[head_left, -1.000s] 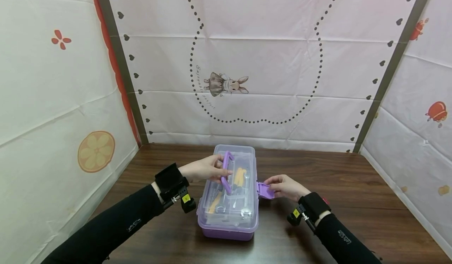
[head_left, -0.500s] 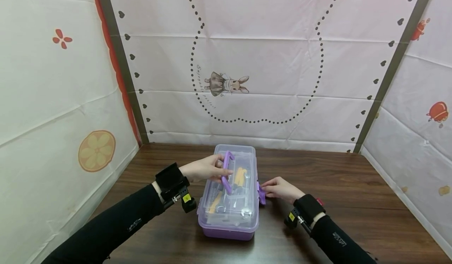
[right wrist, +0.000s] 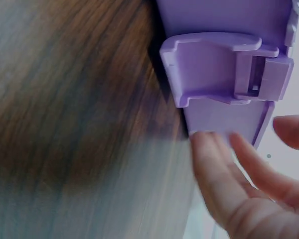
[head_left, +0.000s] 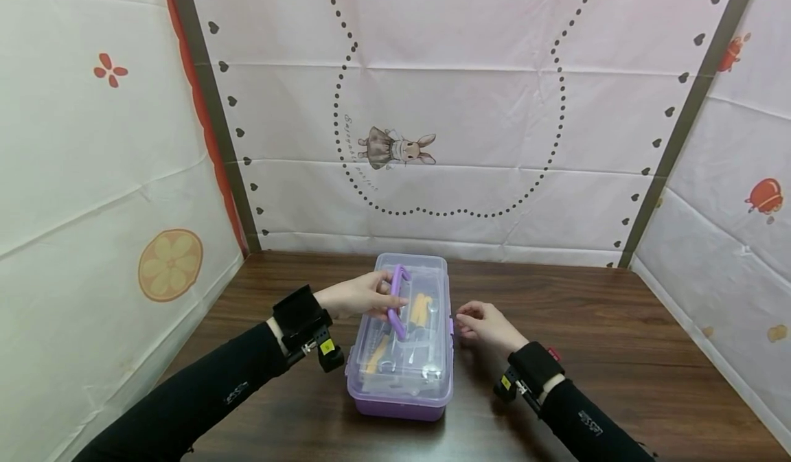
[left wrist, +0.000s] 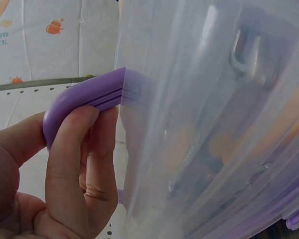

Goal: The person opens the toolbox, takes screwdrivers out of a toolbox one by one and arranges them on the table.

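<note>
A storage box (head_left: 408, 373) with a clear lid and purple base stands lengthwise in the middle of the table. My left hand (head_left: 358, 296) holds the purple handle (left wrist: 70, 102) on the lid, thumb on one side and fingers round the other. On the box's right side, a purple latch (right wrist: 204, 69) hangs flat along the wall. Beside that wall is my right hand (head_left: 491, 326), fingers loosely bent and holding nothing. In the right wrist view its fingertips (right wrist: 204, 139) overlap the box side close to the latch. Yellowish pieces (head_left: 420, 309) show through the lid.
The brown wooden table (head_left: 575, 311) meets a printed white cloth (head_left: 457, 119) at the back. More cloth walls, a left one (head_left: 93, 194) and a right one (head_left: 729, 228), enclose the sides.
The purple latch, sticking outward with my right hand on it, has swung in against the box. My right hand has moved left with it and let go. My left hand stays on the handle.
</note>
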`<state>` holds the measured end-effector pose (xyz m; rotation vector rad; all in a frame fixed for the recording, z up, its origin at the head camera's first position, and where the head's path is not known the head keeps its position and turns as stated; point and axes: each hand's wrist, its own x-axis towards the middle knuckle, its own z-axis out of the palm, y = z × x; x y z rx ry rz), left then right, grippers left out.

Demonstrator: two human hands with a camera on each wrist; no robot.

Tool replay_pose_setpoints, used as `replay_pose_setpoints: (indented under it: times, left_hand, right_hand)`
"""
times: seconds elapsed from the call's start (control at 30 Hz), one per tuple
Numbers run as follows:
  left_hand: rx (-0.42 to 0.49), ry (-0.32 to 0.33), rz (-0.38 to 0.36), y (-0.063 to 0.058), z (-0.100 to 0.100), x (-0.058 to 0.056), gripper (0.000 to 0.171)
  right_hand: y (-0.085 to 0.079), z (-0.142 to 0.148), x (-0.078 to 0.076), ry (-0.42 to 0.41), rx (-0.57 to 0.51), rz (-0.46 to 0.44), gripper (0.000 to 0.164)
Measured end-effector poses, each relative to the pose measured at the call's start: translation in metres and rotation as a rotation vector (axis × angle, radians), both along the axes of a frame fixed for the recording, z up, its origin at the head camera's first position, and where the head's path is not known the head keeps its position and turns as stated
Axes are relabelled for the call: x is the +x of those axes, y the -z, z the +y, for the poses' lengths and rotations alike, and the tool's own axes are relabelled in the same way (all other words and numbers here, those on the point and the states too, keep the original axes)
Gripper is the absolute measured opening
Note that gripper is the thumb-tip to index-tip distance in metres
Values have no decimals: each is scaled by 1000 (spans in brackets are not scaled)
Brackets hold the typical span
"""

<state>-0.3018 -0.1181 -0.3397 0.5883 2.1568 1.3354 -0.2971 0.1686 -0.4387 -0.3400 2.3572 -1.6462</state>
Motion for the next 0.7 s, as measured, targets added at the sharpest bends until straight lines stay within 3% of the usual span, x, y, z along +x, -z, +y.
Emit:
replay_pose_setpoints:
  times: [0.1,0.33,0.7]
  left_hand:
    - [-3,-7,-2,-1,0,1,48]
    - [2,-11,7,1,0,2,47]
    - [42,-2,-3,2,1,3,45]
  right_hand:
    - [-2,-1,0,-2,-91,-53,26]
    - [-1,-6,2,-153,-143,-173,22]
    - [4,-13,9,-81,-188,-199,22]
